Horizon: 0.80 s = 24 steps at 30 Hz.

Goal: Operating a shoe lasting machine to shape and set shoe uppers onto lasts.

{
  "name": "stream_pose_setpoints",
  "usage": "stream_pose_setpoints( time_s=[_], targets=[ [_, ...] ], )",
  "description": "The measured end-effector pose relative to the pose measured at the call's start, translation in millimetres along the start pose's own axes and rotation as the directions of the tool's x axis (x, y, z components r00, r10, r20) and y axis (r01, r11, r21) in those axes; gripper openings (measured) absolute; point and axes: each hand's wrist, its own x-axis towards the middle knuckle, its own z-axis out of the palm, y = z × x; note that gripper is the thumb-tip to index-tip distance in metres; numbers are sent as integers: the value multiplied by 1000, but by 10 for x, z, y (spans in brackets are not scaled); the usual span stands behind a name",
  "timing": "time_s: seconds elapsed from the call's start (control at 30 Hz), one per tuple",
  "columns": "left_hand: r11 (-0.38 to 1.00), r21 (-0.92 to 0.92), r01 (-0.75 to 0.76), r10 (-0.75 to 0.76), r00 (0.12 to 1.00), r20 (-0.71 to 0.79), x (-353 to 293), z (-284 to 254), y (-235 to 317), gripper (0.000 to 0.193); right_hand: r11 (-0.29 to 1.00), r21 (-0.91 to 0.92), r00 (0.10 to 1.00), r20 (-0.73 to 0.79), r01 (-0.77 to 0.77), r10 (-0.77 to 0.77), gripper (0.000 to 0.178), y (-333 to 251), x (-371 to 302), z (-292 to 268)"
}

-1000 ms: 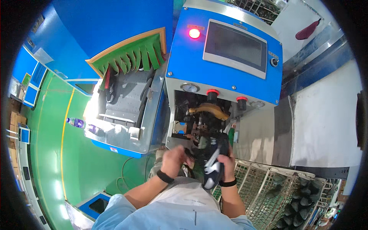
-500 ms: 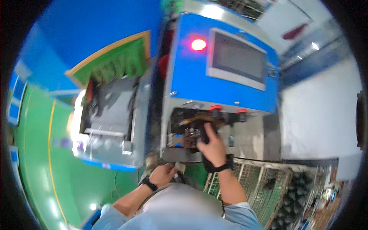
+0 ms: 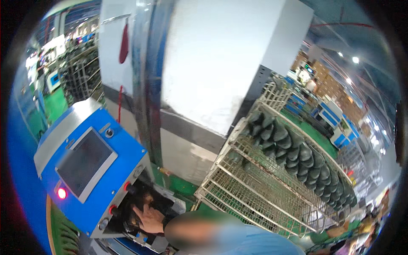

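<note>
In the lower left, my right hand (image 3: pixel 146 218) reaches into the dark working recess under a blue machine panel (image 3: pixel 123 151). Its fingers are stretched and apart, touching or close beside a black thing (image 3: pixel 149 196) whose kind I cannot make out. Shadow and the hand itself hide part of it. The forearm behind is blurred and runs into a light blue sleeve (image 3: pixel 267 243). Two red-ringed black knobs, one of them the nearer knob (image 3: pixel 113 210), sit at the panel's edge just above the hand. My left hand is out of sight.
A dark screen (image 3: pixel 86 163) and a lit red lamp (image 3: pixel 62 193) are on the panel. Right of the machine stands a pale wire rack (image 3: pixel 238 187) carrying rows of dark curved pieces (image 3: pixel 297 157). Behind rises a white cabinet wall (image 3: pixel 208 63). Other people appear at the far right.
The view has swung right, so the machine now lies at the lower left and the rack fills the right. My left hand has left the picture; my right hand stays at the recess.
</note>
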Motion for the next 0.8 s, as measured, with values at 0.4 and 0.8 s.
stream_pose_setpoints(
  time_s=[0.4, 0.8],
  targets=[
    [385, -671, 634, 343, 576, 742, 922, -113, 45, 57, 924, 117, 907, -268, 365, -324, 94, 32, -863, -132],
    [724, -478, 497, 18, 679, 734, 372, 342, 480, 57, 558, 758, 934, 198, -339, 298, 93, 283, -1571, -229]
  ],
)
